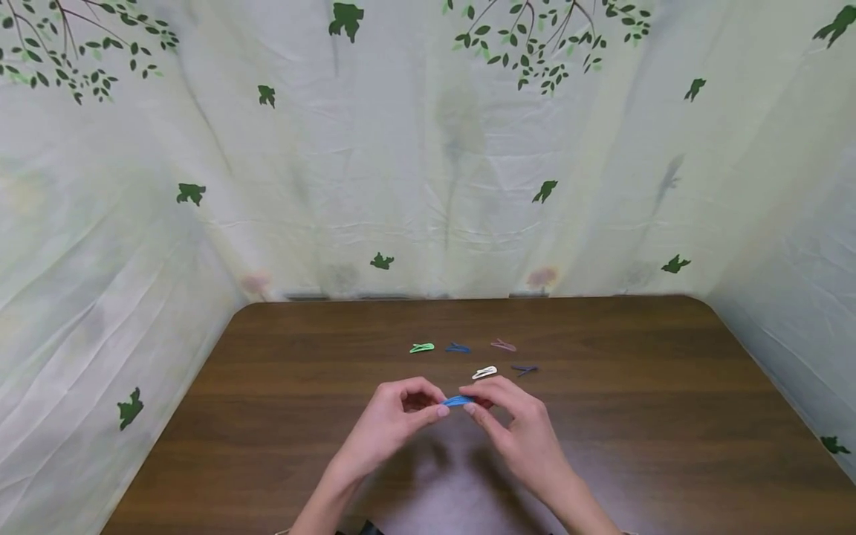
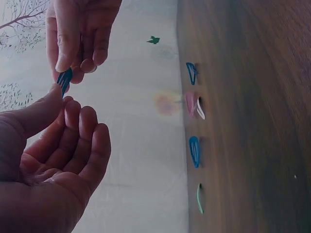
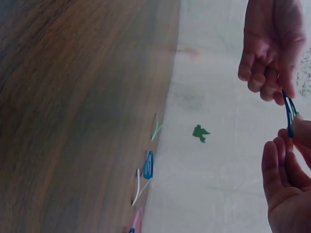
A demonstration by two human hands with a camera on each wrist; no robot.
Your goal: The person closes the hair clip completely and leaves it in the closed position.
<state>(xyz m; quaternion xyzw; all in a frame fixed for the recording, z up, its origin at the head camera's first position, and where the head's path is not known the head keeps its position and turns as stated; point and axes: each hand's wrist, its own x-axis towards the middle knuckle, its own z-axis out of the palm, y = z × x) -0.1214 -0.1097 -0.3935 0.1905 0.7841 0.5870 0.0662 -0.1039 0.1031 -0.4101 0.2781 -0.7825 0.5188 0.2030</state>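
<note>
A blue snap hair clip (image 1: 458, 401) is held above the table between both hands. My left hand (image 1: 394, 416) pinches one end of it between thumb and forefinger. At the other end, the thumb and fingertips of my right hand (image 1: 518, 420) grip it. In the left wrist view the blue hair clip (image 2: 64, 80) shows partly behind the fingertips; the right wrist view shows the clip's (image 3: 289, 114) long slotted body. Beyond the hands lie a green clip (image 1: 422, 348), a blue clip (image 1: 458, 348), a pink clip (image 1: 504, 345), a white clip (image 1: 484, 372) and a dark blue clip (image 1: 524, 369).
The brown wooden table (image 1: 267, 416) has rounded far corners. Behind it and along both sides hangs a pale curtain (image 1: 401, 148) printed with leaves and birds. A small black object (image 1: 370, 528) shows at the bottom edge, near the left forearm.
</note>
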